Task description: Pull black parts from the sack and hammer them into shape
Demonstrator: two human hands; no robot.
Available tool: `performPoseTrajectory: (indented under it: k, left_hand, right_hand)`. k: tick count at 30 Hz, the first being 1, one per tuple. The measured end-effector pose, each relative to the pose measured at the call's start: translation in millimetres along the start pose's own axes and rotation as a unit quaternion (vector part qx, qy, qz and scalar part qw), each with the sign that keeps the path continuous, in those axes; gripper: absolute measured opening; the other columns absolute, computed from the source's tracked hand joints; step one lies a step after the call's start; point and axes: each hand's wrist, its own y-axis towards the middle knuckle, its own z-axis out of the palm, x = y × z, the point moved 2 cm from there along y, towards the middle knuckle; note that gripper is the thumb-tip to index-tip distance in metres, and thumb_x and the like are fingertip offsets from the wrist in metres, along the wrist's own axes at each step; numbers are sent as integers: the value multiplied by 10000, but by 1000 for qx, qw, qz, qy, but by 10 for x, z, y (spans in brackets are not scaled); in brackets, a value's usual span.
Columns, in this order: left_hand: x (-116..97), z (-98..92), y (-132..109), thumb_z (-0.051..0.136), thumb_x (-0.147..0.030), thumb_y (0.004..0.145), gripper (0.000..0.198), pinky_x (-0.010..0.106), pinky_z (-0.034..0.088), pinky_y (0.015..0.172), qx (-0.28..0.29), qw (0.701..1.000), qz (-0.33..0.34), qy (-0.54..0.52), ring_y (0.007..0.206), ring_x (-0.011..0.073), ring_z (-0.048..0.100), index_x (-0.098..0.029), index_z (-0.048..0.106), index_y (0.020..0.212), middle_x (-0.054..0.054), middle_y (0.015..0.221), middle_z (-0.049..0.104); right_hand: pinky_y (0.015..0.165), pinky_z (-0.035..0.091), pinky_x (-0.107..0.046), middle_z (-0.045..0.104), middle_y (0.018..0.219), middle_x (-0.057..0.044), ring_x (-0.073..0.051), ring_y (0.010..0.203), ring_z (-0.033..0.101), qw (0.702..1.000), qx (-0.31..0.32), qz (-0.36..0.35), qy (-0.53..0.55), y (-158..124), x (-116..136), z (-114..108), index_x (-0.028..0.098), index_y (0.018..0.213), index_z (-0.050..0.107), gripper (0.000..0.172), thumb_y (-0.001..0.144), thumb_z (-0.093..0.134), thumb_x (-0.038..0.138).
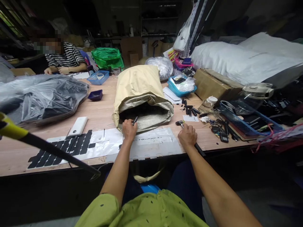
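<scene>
My left hand (129,130) is closed on a small black pen-like piece (134,120), whose kind I cannot make out, at the mouth of a large cream woven sack (139,77). The sack lies on the table with its opening facing me, dark inside. My right hand (187,136) is wrapped round a small hammer (200,149); its dark handle sticks out below the palm and its head, with a yellowish part, shows beyond the fingers. Between my hands lies a whitish flat board (157,143) at the table's front edge. Several small black parts (188,108) are scattered beyond my right hand.
At left are a white power bank (78,126), a sheet of black stickers (49,154) and a plastic-wrapped bundle (44,97). A black-and-yellow pole (54,148) crosses the front left. A jar (208,104), carton (215,85) and blue basket (251,121) stand right. A co-worker sits far left.
</scene>
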Motion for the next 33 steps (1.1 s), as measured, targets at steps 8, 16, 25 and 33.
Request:
performPoseTrajectory:
  k: [8, 16, 25, 33]
  left_hand:
    - [-262, 369, -567, 703, -231, 818, 115, 341, 465, 859, 156, 957, 228, -85, 942, 213, 564, -245, 726, 929, 29, 904, 675]
    - [-303, 497, -589, 712, -276, 813, 127, 376, 425, 893, 158, 962, 211, -74, 962, 227, 547, -244, 740, 932, 40, 921, 648]
    - [-292, 499, -573, 716, -301, 808, 127, 368, 414, 899, 151, 963, 212, -70, 964, 234, 542, -255, 734, 925, 37, 911, 642]
    - [-299, 497, -547, 711, -262, 808, 122, 366, 417, 900, 157, 962, 208, -78, 957, 226, 552, -242, 743, 924, 34, 903, 646]
  right_hand:
    - [698, 337, -324, 567, 1026, -139, -255, 956, 503, 1000, 7, -2, -2, 5, 6, -7, 166, 1207, 631, 353, 902, 456, 187]
    - [712, 338, -331, 569, 1033, -146, -259, 971, 497, 1000, 9, -7, 24, -4, -7, 5, 168, 1219, 628, 361, 920, 427, 196]
    - [746, 366, -327, 568, 1053, -146, -257, 997, 492, 998, 26, 8, 50, 0, 16, -28, 179, 1227, 641, 364, 923, 440, 194]
    - [735, 406, -287, 627, 1046, -104, -212, 936, 562, 985, 74, 57, 147, 103, -77, -178, 215, 1209, 668, 413, 873, 444, 127]
